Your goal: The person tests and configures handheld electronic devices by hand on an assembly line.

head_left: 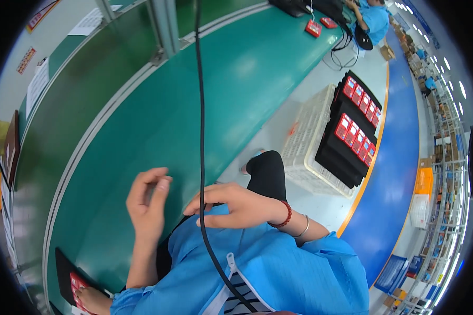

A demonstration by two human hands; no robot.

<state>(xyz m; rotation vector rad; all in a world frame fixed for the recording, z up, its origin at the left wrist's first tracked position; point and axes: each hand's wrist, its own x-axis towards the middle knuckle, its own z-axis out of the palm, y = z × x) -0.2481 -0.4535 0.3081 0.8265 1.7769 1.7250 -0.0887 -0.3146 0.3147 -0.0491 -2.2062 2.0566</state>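
Observation:
My left hand is raised over the green tabletop, its fingers loosely curled and the thumb apart from them. Nothing shows between them. To its right, over my lap, my right hand reaches leftward with fingers extended and thumb spread, holding nothing visible. A red bead bracelet and a pale bangle circle that wrist. Past the fingers of this hand runs a black cable, hanging from top to bottom of the view; whether they touch I cannot tell.
At lower left, another person's hand rests on a red item on a black mat. A white plastic crate stands right, with black trays of red devices above. Red boxes lie at the far end, near a seated person.

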